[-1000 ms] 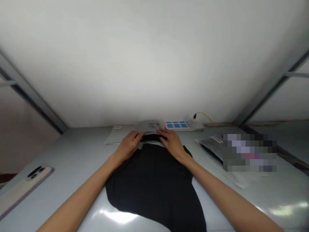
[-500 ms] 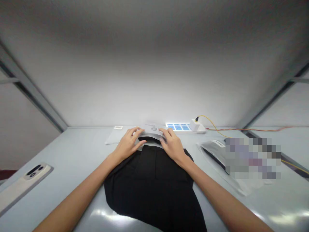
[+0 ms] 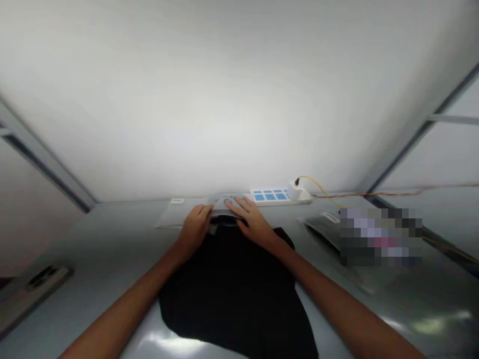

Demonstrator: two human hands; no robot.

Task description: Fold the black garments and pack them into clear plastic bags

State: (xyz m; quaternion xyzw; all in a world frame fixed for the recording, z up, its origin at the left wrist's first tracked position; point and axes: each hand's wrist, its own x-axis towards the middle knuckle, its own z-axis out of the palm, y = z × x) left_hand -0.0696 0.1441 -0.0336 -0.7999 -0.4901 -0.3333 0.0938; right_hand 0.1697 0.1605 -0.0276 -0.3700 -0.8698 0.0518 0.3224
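Note:
A black garment (image 3: pixel 239 294) lies spread on the grey table, its top edge near a translucent plastic bag (image 3: pixel 223 201) with dark cloth at its mouth. My left hand (image 3: pixel 196 224) is closed on the bag's left edge, fingers pressed together. On the bag's right part rests my right hand (image 3: pixel 252 218), its fingers spread over the printed mark. Both forearms reach across the sides of the garment. How far the cloth extends inside the bag is hidden.
A flat bag (image 3: pixel 170 214) lies behind my left hand. Against the back wall sits a white power strip (image 3: pixel 271 197) with a yellow cable. Another bag (image 3: pixel 322 224) is at the right, partly pixelated. At the left edge lies a phone (image 3: pixel 33 294).
My right hand has spread its fingers flat over the bag. My left hand has closed its fingers at the bag's edge. The view has shifted a little and the table looks darker.

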